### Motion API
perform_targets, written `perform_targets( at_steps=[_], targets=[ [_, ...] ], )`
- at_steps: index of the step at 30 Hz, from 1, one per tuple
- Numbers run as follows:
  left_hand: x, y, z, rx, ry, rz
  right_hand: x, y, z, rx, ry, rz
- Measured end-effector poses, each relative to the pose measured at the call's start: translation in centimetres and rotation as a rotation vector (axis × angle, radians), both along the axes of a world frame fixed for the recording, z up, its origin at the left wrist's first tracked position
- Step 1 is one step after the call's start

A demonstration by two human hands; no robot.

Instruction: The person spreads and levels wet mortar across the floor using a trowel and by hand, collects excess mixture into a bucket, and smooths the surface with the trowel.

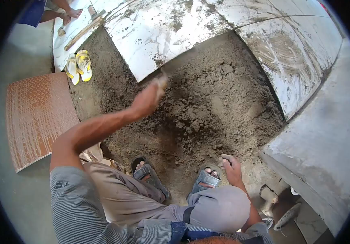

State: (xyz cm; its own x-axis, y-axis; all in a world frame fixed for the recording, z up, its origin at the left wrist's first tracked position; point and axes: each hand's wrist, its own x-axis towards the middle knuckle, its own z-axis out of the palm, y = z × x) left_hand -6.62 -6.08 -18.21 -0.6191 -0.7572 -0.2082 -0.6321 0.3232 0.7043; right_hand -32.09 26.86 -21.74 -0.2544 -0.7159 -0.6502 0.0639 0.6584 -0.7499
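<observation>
Striped sleeve (75,199) and dusty trousers (219,207) lie closest, along the bottom of the frame. Loose, lumpy grey-brown mix (223,97) spreads across the centre, bordered at the top by white veined tiles (154,36). Towards its upper left, my left hand (152,95) is blurred near a tile corner; its fingers look curled, but I cannot tell how tightly this grip closes or what it holds. My right hand (232,171) hangs at lower right, near my sandals (203,179), fingers loosely bent, nothing visible in that grip. A careless left sweep could chip that exposed corner or fling grit over the tile face. Leaning forward might press my soles into the crumbly bed, leaving it uneven.
</observation>
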Motion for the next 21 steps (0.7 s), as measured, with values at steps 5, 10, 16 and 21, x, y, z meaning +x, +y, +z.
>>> perform_targets(
  at_steps=[5,10,16,21],
  targets=[
    [0.6,-1.9,2.3,-0.07,-0.147,0.161,0.9,-2.4,1.2,-0.046,-0.02,0.037],
    [1.9,-18.4,-1.6,-0.129,-0.222,0.721,-0.1,-3.8,1.4,-0.111,0.024,0.051],
    [-0.8,-19.2,-8.4,-0.425,-0.397,0.187,-0.6,-1.9,1.0,-0.08,0.047,0.016],
    [-4.2,-1.0,1.1,0.117,-0.165,-0.122,0.3,-1.1,0.1,-0.018,-0.054,-0.008]
  ],
)
